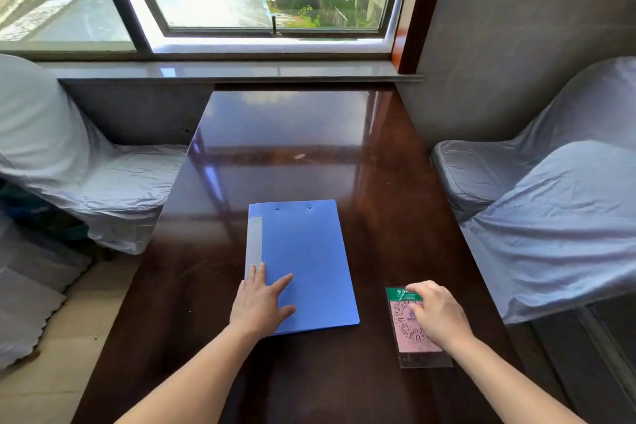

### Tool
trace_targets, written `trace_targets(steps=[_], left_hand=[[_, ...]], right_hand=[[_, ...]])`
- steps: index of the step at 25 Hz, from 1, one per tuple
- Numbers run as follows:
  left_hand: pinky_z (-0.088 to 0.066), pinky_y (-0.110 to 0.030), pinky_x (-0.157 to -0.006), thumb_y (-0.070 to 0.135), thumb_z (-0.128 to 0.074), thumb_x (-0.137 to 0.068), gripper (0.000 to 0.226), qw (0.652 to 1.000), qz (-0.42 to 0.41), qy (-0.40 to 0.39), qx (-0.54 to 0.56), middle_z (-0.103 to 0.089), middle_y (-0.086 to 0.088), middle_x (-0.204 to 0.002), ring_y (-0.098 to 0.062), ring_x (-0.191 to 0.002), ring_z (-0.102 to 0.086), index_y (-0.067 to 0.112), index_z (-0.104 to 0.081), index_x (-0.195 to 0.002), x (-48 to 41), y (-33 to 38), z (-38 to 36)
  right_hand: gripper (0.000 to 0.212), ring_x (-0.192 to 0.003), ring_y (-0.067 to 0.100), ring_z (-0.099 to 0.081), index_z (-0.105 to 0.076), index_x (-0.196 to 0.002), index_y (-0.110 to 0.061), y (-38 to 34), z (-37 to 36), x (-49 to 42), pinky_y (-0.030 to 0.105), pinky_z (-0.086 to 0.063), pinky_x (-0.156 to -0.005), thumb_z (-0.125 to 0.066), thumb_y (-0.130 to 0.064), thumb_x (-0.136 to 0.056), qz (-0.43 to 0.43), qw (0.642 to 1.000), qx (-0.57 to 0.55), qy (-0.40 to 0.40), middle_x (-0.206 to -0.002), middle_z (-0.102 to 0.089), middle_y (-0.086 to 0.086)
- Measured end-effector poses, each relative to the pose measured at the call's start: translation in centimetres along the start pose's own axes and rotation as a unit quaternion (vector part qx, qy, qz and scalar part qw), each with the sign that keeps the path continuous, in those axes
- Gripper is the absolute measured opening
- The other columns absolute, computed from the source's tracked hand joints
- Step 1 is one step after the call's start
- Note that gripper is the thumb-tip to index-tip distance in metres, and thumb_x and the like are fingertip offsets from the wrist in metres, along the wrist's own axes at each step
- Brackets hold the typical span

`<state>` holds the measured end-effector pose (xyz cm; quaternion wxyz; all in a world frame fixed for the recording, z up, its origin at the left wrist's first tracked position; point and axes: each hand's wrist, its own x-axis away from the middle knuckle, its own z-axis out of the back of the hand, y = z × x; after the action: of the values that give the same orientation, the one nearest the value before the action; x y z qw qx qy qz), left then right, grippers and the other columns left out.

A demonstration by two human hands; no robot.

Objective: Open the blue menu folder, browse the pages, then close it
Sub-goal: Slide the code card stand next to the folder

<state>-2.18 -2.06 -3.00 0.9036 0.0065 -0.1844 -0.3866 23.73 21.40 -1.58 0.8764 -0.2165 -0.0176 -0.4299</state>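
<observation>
The left hand (260, 301) lies flat, fingers spread, on the closed blue folder (303, 262) on the table (309, 148). The right hand (436, 313), fingers curled, touches a card stand (418, 337) beside it.

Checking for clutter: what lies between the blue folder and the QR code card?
Only bare table separates the blue folder from the QR code card in the head view.
</observation>
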Motion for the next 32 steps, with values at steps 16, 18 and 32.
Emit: trace_targets(steps=[16, 18, 32], left_hand=[[-0.006, -0.048, -0.123, 0.071, -0.056, -0.081, 0.084, 0.998, 0.006, -0.034, -0.052, 0.006, -0.021, -0.166, -0.037, -0.153, 0.007, 0.049, -0.016, -0.151, 1.4, 1.6, -1.7], [-0.005, -0.048, -0.123, 0.071, -0.056, -0.081, 0.084, 0.998, 0.003, -0.032, -0.051, 0.006, -0.021, -0.166, -0.037, -0.153, 0.008, 0.049, -0.015, -0.151, 1.8, 1.8, -2.0], [-0.004, -0.05, -0.123, 0.075, -0.054, -0.079, 0.088, 0.998, -0.003, -0.023, -0.053, 0.009, -0.021, -0.166, -0.038, -0.152, 0.012, 0.049, -0.01, -0.152, 4.5, 3.9, -4.3]], right_hand=[[0.038, -0.112, 0.011, -0.051, -0.059, -0.126, -0.026, 1.6, -2.2, 1.7, 0.023, -0.052, -0.081, -0.067, -0.038, -0.091, 0.029, 0.993, 0.114, -0.031, -0.13, -0.052, -0.003], [0.038, -0.113, 0.011, -0.051, -0.058, -0.127, -0.025, 1.5, -2.2, 1.7, 0.023, -0.051, -0.081, -0.067, -0.037, -0.091, 0.03, 0.992, 0.119, -0.029, -0.13, -0.052, -0.003], [0.046, -0.108, 0.013, -0.053, -0.058, -0.129, -0.023, 2.0, -3.1, 1.6, 0.023, -0.055, -0.077, -0.071, -0.039, -0.088, 0.036, 0.991, 0.124, -0.019, -0.128, -0.053, -0.001]])
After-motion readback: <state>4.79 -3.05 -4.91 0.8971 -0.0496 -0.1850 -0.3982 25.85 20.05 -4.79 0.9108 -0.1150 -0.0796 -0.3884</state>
